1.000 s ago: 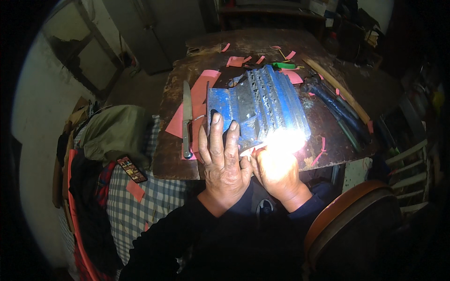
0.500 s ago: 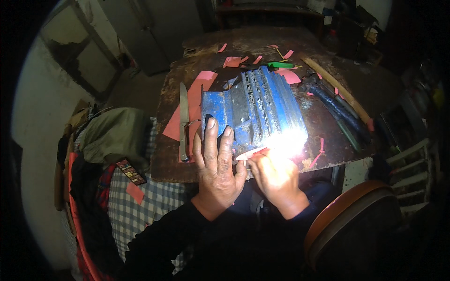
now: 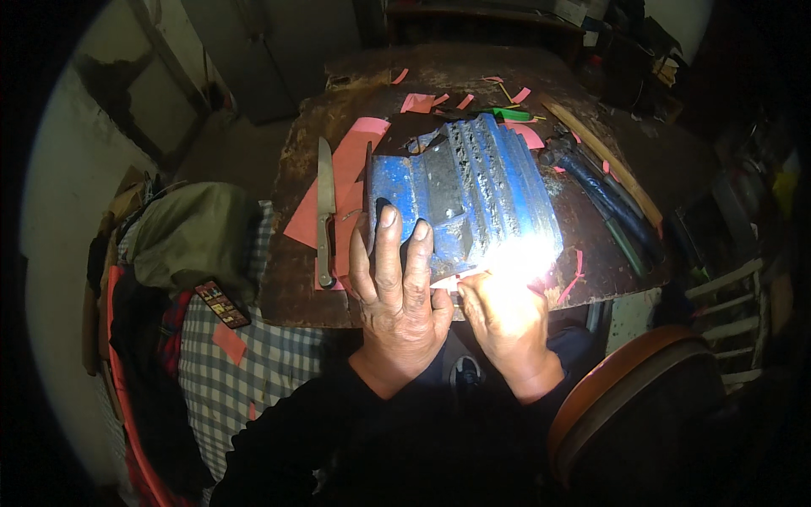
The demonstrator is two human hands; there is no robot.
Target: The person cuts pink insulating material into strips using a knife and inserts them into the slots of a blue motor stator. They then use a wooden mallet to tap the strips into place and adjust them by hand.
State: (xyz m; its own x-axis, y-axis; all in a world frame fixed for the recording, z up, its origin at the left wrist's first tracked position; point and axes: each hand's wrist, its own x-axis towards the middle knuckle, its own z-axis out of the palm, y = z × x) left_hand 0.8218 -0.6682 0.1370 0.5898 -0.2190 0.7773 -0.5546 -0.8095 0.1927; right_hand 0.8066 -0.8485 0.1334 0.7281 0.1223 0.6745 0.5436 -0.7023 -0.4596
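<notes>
Left hand (image 3: 397,291): flat, fingers spread, pressing blue ridged metal block (image 3: 465,198) at near table edge (image 3: 287,279); slid slightly left since earlier. Right hand (image 3: 507,317): lost in glare, grip indeterminable. Block position unchanged, steadied.

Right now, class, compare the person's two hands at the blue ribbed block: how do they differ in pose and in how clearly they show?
The left hand lies flat, fingers spread, pressing on the blue ribbed block; the right hand is curled at the block's near edge. The left hand is evenly lit; the right hand's fingertips vanish in glare, so any grip is unclear. Both touch the block at the table's near edge.
</notes>
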